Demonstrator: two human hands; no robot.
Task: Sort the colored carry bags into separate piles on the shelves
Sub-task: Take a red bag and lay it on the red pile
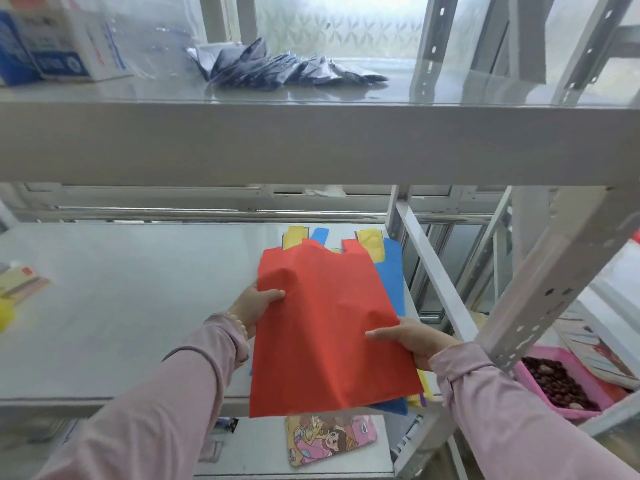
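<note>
Hanging between two hands, a red carry bag is held nearly flat above the right end of the middle shelf, with its handles pointed away from the person. Its left edge is pinched by the left hand, the thumb laid on top and the fingers hidden beneath the fabric. Its right edge is pinched the same way by the right hand, thumb above and fingers tucked under. Both arms are covered by pale pink sleeves, and a beaded bracelet is worn on the left wrist.

Under the red bag, a blue carry bag and a yellow carry bag are seen lying on the shelf, largely covered, with their handles and edges showing. A heap of dark navy bags is laid on the upper shelf, with a blue-and-white box well to its left. A cartoon-printed pouch is seen on the lower shelf. To the right, a pink tray filled with dark reddish pieces is placed beyond the rack.
</note>
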